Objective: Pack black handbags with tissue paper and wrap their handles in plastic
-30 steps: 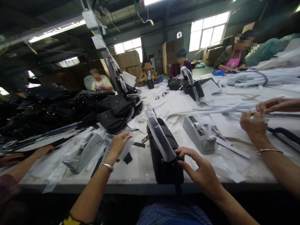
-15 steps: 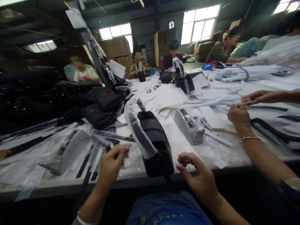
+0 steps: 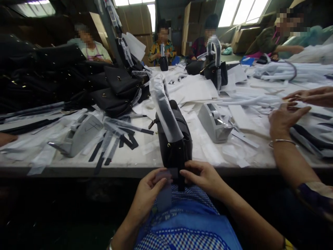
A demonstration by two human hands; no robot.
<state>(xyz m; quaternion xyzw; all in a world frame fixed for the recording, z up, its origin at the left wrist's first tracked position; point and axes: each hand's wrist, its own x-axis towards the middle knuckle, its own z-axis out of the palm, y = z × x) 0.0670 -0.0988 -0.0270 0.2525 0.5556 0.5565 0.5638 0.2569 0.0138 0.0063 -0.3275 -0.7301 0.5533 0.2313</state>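
Note:
A black handbag (image 3: 171, 154) stands on the near edge of the table, its upright handle (image 3: 169, 118) wrapped in translucent white plastic. From its near end a short black strap (image 3: 181, 184) hangs over the edge. Fingers and thumb of my right hand (image 3: 205, 177) pinch beside the bag's lower end, at this strap. My left hand (image 3: 149, 191) is closed on a thin translucent plastic sheet (image 3: 164, 198), which hangs down in front of the blue apron and reaches toward the strap. Part of the sheet is hidden by my left fingers.
Grey tape dispensers stand left (image 3: 82, 133) and right (image 3: 215, 126) of the bag. Black straps (image 3: 114, 146) and plastic strips lie at left, below a pile of black bags (image 3: 111, 93). A co-worker's hands (image 3: 283, 118) work at right. Other people sit across the table.
Both hands have moved inward to the bag's near end; my right hand has closed at the strap. The plastic sheet now shows clearly in my left hand. The view has tilted down.

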